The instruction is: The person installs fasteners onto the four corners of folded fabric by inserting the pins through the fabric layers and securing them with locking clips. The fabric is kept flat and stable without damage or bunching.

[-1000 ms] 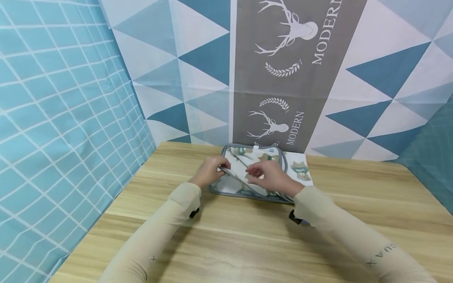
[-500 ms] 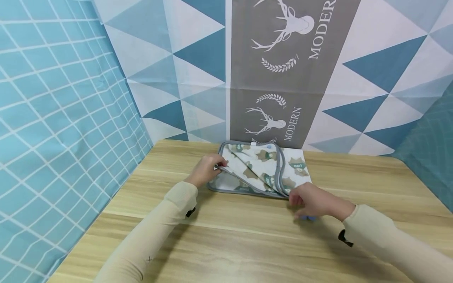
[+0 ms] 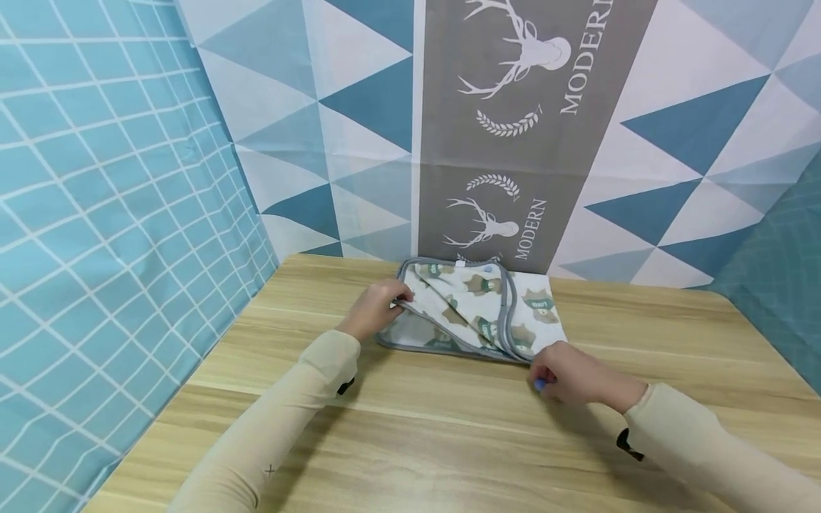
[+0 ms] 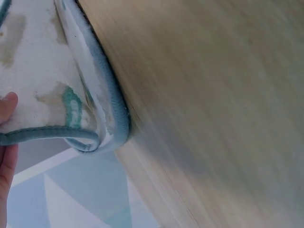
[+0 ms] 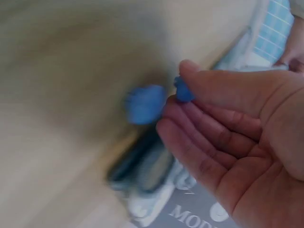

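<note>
Apparently partway: patterned cloth [image 3: 474,303] folded in layers at the rear of the table [image 3: 410,434], with upper layer not yet flat. Pinched in left hand [image 3: 375,308]: raised grey-bound edge [image 4: 47,132]. Pinched in right hand [image 3: 573,374], by the cloth's front right corner: small blue piece [image 5: 182,90]; beyond, a second blue piece [image 5: 145,104], blurred, attachment unclear. Containers: none visible; inside of the fold hidden.

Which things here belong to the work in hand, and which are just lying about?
Part of the work:
cloth, its edge pinched by the left hand
small blue piece, pinched by the right hand
second blue piece, blurred, close by

Just surroundings:
wooden table
deer-print hanging
blue checked hanging
</note>
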The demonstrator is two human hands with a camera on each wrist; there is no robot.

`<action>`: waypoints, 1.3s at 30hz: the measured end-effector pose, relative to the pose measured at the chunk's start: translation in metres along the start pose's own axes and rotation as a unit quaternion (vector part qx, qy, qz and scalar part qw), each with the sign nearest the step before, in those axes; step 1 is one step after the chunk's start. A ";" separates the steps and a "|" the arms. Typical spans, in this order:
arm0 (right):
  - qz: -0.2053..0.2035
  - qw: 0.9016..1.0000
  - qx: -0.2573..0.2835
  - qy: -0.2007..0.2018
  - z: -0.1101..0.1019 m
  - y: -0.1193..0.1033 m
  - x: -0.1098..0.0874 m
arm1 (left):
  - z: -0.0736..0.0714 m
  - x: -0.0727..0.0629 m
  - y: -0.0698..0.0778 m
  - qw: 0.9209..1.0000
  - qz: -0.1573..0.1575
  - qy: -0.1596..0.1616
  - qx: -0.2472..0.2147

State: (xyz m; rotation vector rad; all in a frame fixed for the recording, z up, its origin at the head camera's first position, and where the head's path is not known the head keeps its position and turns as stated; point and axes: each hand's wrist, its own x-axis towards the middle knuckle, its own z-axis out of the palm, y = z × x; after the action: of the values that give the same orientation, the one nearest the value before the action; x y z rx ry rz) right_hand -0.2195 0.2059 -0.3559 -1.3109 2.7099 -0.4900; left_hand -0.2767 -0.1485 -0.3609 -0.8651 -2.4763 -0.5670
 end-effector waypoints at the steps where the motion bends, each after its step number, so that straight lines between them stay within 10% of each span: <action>1: -0.006 1.000 0.007 0.008 -0.003 -0.001 0.004 | 0.001 -0.001 0.000 1.000 0.000 0.000 -0.001; 11: 0.050 0.988 0.117 0.091 -0.034 0.002 0.084 | 0.004 0.003 -0.003 0.999 0.020 0.037 -0.001; 17: 0.097 0.944 0.308 0.068 -0.026 0.008 0.122 | 0.008 0.004 0.002 0.998 0.044 0.044 0.003; 22: 0.126 0.922 0.361 0.062 -0.019 0.007 0.147 | 0.008 0.004 0.003 0.998 0.041 0.039 0.015; 39: 0.115 0.910 0.393 0.068 -0.010 -0.001 0.175 | 0.008 0.008 0.004 0.998 0.036 0.032 -0.029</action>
State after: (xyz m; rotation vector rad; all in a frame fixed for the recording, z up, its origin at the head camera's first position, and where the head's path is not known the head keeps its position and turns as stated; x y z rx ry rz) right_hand -0.3304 0.0716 -0.3362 -0.7387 2.2649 -1.4760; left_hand -0.2820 -0.1374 -0.3618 -0.9383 -2.3713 -0.6334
